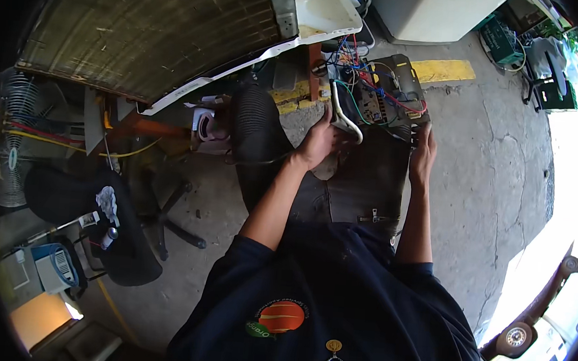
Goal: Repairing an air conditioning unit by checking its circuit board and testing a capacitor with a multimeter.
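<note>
An open dark electrical box rests toward my knees, with a circuit board and a tangle of blue, red and green wires inside. My left hand is closed at its near left side, beside a bent white tube; some of those fingers are hidden. At the near right corner, my right hand grips the box edge with bent fingers. Several wires run from the box toward the big unit at the upper left.
A large finned coil panel with a white edge looms at the upper left. A white appliance stands ahead. Behind my left side is a black office chair with a can on it. A car is at the right.
</note>
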`<control>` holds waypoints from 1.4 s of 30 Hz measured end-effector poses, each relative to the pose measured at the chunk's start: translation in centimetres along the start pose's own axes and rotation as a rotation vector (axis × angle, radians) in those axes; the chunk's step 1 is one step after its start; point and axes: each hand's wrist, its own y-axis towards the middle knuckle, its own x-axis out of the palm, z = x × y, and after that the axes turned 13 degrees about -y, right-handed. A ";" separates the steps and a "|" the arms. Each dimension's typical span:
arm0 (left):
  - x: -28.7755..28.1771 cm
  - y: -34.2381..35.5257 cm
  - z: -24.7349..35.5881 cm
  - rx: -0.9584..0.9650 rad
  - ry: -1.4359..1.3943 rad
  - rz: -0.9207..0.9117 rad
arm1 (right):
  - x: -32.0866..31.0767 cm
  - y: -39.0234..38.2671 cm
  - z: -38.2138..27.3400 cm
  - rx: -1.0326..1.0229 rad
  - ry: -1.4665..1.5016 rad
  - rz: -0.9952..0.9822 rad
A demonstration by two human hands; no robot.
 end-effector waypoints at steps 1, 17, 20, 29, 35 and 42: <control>-0.2 0.1 0.2 -0.012 -0.038 -0.010 | -0.1 -0.4 0.2 0.009 0.005 0.009; 1.5 1.0 0.6 0.070 -0.258 0.051 | -1.7 0.5 1.0 -0.193 -0.233 -0.072; 4.7 2.0 0.9 0.108 -0.255 0.077 | -2.5 5.6 -2.0 -0.297 -0.228 0.033; 2.8 7.8 0.3 0.126 -0.080 0.258 | 1.6 15.0 -5.3 -0.529 -0.589 -0.061; -5.4 8.3 -1.1 0.127 0.349 0.370 | 6.9 10.6 3.3 -0.513 -0.712 -0.224; -7.9 9.2 -2.5 0.392 0.537 0.464 | 7.0 9.3 6.6 -0.420 -0.516 -0.628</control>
